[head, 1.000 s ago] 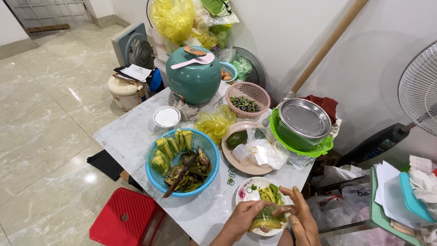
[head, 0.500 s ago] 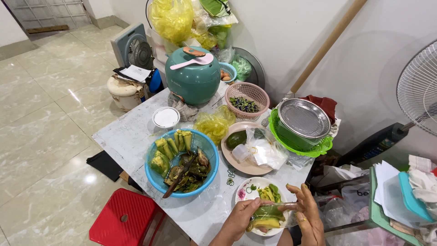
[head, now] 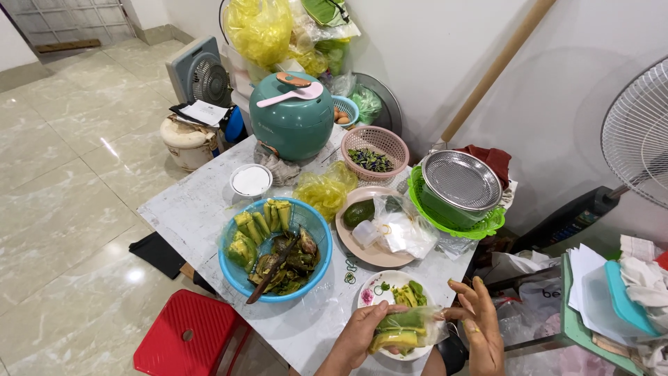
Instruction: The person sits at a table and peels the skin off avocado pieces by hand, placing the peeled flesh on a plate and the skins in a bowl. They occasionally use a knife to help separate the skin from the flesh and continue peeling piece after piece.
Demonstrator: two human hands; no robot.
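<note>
Indoors, cluttered marble table (head: pixel 188 209); tiled floor (head: pixel 62 195)

A white marble-patterned desk (head: pixel 188 209) stood against a plain white wall (head: pixel 445 49). Glossy beige floor tiles (head: pixel 62 174) reflected light, and a red plastic stool (head: pixel 188 341) sat beside the desk.

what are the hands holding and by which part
The left hand grips a clear plastic bag of green avocado slices at its left end; the right hand is open at the other end.
</note>
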